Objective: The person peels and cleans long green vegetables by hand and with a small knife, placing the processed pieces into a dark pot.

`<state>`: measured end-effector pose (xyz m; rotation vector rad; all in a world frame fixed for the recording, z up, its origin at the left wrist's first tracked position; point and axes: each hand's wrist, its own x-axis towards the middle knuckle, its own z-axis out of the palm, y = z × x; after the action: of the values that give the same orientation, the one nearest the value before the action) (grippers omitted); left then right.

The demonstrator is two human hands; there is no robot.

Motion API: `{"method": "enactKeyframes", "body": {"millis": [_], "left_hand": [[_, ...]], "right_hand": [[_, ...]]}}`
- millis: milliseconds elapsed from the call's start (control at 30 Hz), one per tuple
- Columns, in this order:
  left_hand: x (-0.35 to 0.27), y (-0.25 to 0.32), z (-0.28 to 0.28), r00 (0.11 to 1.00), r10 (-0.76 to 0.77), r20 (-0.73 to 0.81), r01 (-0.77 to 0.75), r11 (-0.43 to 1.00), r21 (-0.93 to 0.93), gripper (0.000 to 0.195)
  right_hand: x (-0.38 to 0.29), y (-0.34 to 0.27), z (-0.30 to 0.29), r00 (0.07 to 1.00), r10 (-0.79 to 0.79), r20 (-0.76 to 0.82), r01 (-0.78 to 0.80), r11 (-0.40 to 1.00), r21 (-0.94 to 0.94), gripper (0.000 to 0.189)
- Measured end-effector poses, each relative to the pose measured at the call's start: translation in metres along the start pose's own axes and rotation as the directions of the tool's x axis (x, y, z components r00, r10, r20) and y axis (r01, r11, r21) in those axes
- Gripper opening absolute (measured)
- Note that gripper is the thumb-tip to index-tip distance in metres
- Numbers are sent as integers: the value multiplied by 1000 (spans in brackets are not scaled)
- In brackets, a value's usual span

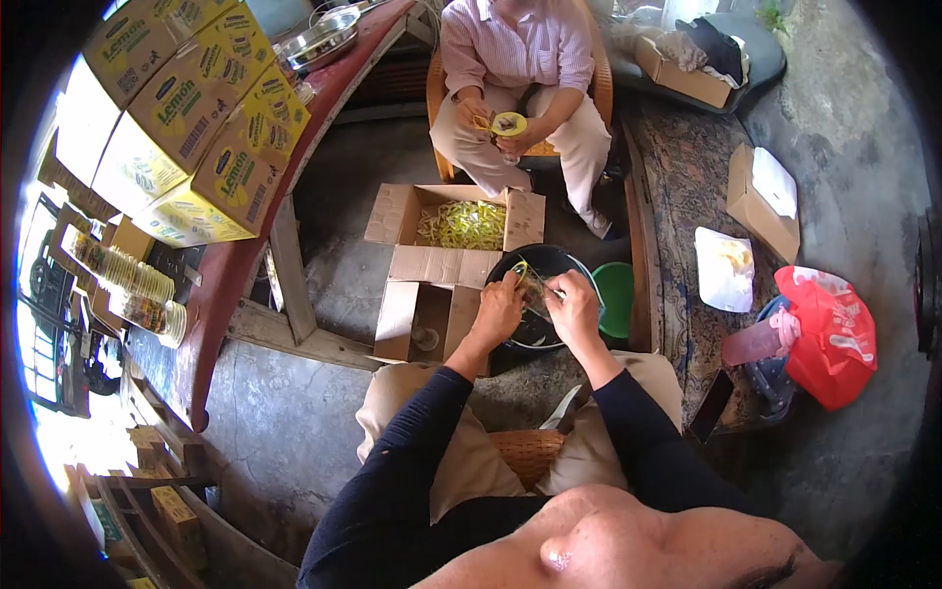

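Over a black bucket (pixel 589 274), my left hand (pixel 500 305) grips a small clear plastic cup (pixel 536 300) with a yellow-green rim. My right hand (pixel 574 303) is on the cup's other side, pinching a thin tool or strip too small to make out. Just beyond, a cardboard box (pixel 401 213) with spread flaps holds a heap of yellow-green strips (pixel 464 224). A smaller open cardboard box (pixel 397 313) nearer to me has a clear cup (pixel 425 339) inside. To the right of the bucket is a green basin (pixel 612 294).
A seated co-worker (pixel 519 59) opposite holds a cup with a yellow lid. Lemon-printed cartons (pixel 191 110) and stacked cups (pixel 132 276) stand on the red-edged table (pixel 228 272) at left. The patterned bench (pixel 677 191) at right bears a pink bottle (pixel 758 339), a red bag (pixel 831 335) and a phone (pixel 710 406).
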<state>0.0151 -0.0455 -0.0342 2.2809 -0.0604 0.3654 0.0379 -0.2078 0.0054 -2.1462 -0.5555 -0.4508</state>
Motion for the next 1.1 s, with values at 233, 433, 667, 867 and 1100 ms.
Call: {"method": "enactKeyframes", "body": {"millis": [233, 433, 667, 867, 1100], "left_hand": [[1, -5, 7, 999, 13, -48, -13, 1000, -13, 15], [1, 9, 4, 999, 52, 5, -53, 996, 76, 10], [-2, 7, 2, 999, 40, 35, -44, 990, 134, 10], [-1, 12, -5, 996, 54, -70, -43, 988, 148, 7], [-3, 22, -4, 999, 13, 34, -17, 993, 117, 8]], "right_hand": [[0, -8, -1, 999, -26, 33, 26, 1000, -13, 14], [0, -3, 0, 998, -56, 32, 59, 992, -112, 13], [1, 4, 4, 1000, -10, -5, 9, 996, -87, 15], [-1, -14, -4, 995, -96, 3, 96, 993, -75, 17], [-2, -3, 5, 996, -92, 10, 93, 989, -116, 15]]}}
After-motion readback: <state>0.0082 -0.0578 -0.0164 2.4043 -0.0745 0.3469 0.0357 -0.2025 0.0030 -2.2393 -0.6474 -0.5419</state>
